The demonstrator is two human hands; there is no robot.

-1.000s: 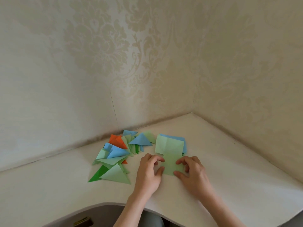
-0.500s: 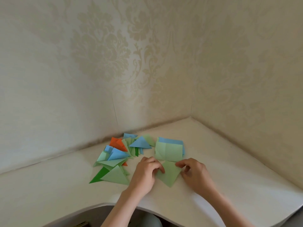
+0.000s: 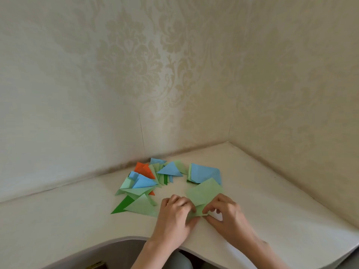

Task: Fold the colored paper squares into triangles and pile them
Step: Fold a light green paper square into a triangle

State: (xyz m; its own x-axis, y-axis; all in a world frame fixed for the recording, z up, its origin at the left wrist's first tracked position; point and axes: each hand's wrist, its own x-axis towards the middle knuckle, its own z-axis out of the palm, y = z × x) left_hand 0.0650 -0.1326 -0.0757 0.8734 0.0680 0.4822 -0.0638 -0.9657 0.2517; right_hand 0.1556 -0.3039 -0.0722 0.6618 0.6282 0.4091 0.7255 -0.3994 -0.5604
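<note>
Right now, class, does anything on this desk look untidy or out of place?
Yes. The folded triangles are scattered loosely, overlapping at different angles, not piled. The unfolded squares sit in a neater stack. Both hands pinch a light green sheet.

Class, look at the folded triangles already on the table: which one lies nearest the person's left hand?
The light green triangle at the pile's near edge, just beside the left hand. It overlaps a dark green triangle; the blue and orange ones lie farther back.

Soft, even daylight falls over my desk (image 3: 272,200) — no hard glare, only faint shadows under my left hand (image 3: 174,216) and right hand (image 3: 227,216). Both hands are slightly blurred. The wide lens bends the desk edge and the wall (image 3: 77,74) — corners look softer.
</note>
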